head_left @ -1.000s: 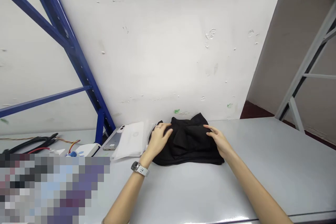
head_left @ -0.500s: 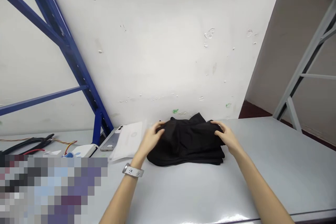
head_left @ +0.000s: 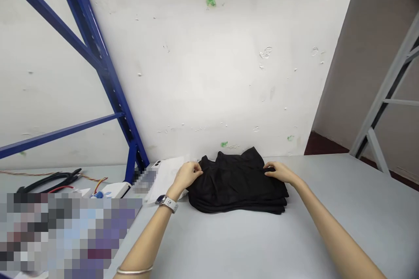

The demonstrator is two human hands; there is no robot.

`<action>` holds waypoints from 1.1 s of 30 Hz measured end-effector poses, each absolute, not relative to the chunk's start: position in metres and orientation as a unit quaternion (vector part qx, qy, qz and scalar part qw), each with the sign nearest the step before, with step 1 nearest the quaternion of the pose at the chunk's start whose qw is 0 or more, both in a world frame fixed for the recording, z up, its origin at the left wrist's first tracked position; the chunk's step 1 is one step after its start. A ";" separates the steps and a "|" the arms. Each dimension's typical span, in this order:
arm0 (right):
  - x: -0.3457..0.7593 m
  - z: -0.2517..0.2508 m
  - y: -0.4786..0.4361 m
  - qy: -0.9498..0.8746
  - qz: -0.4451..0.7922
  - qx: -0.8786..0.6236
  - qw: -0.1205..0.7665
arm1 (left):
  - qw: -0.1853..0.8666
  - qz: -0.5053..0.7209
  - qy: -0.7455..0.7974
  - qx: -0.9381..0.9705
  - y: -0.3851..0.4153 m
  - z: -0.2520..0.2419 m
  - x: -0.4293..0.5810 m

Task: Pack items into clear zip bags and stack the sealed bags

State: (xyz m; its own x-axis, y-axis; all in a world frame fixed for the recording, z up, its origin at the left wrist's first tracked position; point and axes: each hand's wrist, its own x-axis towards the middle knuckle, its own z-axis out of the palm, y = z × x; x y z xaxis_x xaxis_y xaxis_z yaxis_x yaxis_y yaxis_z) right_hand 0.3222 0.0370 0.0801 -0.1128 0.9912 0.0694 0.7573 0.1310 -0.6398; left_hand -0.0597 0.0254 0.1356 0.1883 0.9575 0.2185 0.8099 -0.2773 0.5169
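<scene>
A stack of folded black garments [head_left: 235, 187] lies on the grey table against the wall. Their exact kind cannot be made out. My left hand [head_left: 188, 173] pinches the top garment at its left edge, thumb and fingers together. At the right edge of the same garment, my right hand [head_left: 278, 171] has its thumb and fingertips closed on the cloth. The top piece lies over the layers below, with peaks of fabric standing up at the back. A watch with a white strap [head_left: 169, 203] sits on my left wrist.
White paper or a plastic sheet [head_left: 163, 178] and a blurred phone-like item lie left of the stack. Farther left are black cables [head_left: 55, 181] and a white box [head_left: 115, 189]. A blue metal frame [head_left: 111, 74] rises behind them; the wall [head_left: 209, 78] backs the table.
The top garment has come down flatter onto the stack and its left side is less bunched. My left hand's grip has tightened to a pinch at the edge. The camera view has shifted slightly.
</scene>
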 end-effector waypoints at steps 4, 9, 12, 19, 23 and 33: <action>0.329 0.096 0.041 -0.705 0.250 -0.630 0.209 | 0.172 0.256 0.564 0.766 0.021 0.148 -0.067; 0.327 0.127 0.036 -0.734 0.281 -0.586 0.197 | 0.375 0.257 0.534 0.713 0.006 0.163 -0.072; 0.325 0.144 0.030 -0.745 0.290 -0.564 0.205 | 0.413 0.283 0.520 0.692 0.004 0.162 -0.072; 0.319 0.189 0.043 -0.722 0.218 -0.612 0.237 | 0.366 0.286 0.536 0.705 0.027 0.183 -0.066; 0.317 0.237 0.050 -0.664 0.133 -0.619 0.398 | 0.304 0.387 0.505 0.708 0.039 0.235 -0.060; 0.311 0.178 -0.032 -0.668 0.178 -0.483 0.538 | 0.155 0.340 0.477 0.795 -0.014 0.226 -0.084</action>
State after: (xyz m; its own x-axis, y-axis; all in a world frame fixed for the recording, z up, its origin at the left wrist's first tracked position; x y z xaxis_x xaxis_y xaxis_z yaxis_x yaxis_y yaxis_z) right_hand 0.3112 -0.0321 0.1779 0.0448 0.8368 0.5456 0.4533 0.4697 -0.7576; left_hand -0.0836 -0.0136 0.2262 0.3136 0.8645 0.3929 0.6534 -0.4967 0.5713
